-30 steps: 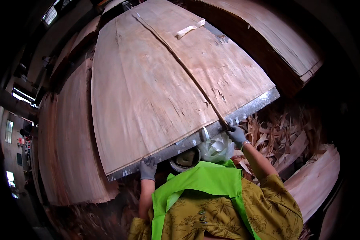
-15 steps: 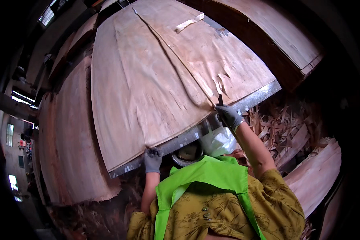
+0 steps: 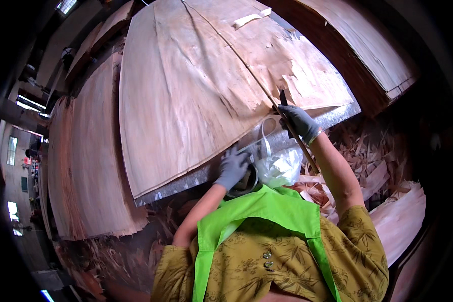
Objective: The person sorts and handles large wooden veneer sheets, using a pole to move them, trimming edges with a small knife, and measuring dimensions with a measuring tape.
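Observation:
A broad, pale, rippled wood veneer sheet (image 3: 181, 95) lies over a table with a metal edge (image 3: 173, 186). My right hand (image 3: 299, 122), in a grey glove, is closed at the sheet's near right edge. It grips a long thin stick (image 3: 236, 54) running diagonally across the sheet, its near end passing below the hand. A flat black tool (image 3: 283, 98), perhaps a blade, is held in the same hand. My left hand (image 3: 232, 167), gloved too, has its fingers apart by the sheet's near edge, slightly blurred. Torn, jagged veneer shows beyond my right hand.
A white plastic bag (image 3: 282, 168) and a dark round container (image 3: 246, 183) sit between me and the table. Veneer scraps (image 3: 357, 156) pile up at right. More veneer stacks stand at left (image 3: 93, 151) and far right (image 3: 360, 38). A pale strip (image 3: 251, 18) lies on the sheet.
My left hand has left its place on the sheet's edge and moved right, toward the bag. My right hand has shifted slightly up and right; the stick's near end now extends below it.

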A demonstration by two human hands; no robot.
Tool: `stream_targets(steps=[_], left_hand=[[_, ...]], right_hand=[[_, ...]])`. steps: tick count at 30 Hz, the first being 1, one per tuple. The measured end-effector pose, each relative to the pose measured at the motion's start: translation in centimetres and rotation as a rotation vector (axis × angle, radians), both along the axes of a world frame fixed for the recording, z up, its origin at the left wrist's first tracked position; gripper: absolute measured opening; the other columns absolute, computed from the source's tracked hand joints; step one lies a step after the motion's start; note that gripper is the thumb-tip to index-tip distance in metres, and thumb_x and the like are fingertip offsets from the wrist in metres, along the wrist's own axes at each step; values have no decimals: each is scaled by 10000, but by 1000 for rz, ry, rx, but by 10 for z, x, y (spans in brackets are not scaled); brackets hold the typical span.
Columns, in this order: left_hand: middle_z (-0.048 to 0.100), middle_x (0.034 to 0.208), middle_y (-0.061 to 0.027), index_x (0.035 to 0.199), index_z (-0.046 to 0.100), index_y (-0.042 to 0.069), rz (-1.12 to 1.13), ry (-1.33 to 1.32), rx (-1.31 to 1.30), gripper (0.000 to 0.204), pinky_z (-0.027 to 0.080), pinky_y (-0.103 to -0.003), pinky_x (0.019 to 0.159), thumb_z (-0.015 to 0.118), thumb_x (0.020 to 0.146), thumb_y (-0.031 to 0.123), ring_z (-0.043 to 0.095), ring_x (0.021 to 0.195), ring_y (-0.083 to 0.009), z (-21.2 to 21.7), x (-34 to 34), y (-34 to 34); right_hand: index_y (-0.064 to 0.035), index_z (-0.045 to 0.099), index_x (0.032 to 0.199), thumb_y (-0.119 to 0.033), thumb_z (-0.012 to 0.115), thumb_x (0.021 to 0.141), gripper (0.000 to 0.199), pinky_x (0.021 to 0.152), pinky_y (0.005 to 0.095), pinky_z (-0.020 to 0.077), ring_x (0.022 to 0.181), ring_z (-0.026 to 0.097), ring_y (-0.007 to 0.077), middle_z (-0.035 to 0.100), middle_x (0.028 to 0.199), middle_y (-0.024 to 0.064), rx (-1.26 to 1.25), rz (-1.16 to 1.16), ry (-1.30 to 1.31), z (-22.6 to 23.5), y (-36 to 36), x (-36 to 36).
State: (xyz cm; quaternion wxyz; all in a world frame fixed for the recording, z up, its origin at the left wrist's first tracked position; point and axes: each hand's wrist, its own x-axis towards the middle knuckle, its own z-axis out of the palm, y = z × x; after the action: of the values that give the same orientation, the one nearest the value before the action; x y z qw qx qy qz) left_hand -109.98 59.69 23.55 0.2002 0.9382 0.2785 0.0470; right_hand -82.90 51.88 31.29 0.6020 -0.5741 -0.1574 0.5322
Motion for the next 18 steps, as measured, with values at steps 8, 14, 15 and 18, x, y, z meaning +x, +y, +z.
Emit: stream_targets(steps=[8,14,15,18], left_hand=[[525,1160,-155,1098,555,37,-242,-151,-61,381,385,-443,913,584,763,216,483,1078,-344,0,-27,-15],[613,929,-181,934,649,57,35,302,-393,282,468,-410,775,580,768,274,585,890,-345,10,-191,-22],[619,902,-190,906,665,66,64,451,-431,280,476,-410,754,577,766,292,592,875,-354,-8,-222,-22],[627,858,-205,844,682,71,242,437,-541,279,484,-426,727,584,754,317,603,840,-375,-19,-284,-42]], right_hand=[[-29,639,966,-307,553,873,306,434,225,382,471,476,96,497,585,-8,-34,38,42,-35,-3,7],[-47,619,844,-272,586,849,228,417,262,395,466,496,132,533,595,27,-109,-14,132,-115,-23,-12],[-57,601,809,-277,599,836,222,410,275,400,462,500,145,538,599,31,-118,-7,128,-133,-28,-12],[-64,597,856,-276,586,848,212,412,268,383,456,459,133,535,622,34,-134,28,107,-106,-49,-22]])
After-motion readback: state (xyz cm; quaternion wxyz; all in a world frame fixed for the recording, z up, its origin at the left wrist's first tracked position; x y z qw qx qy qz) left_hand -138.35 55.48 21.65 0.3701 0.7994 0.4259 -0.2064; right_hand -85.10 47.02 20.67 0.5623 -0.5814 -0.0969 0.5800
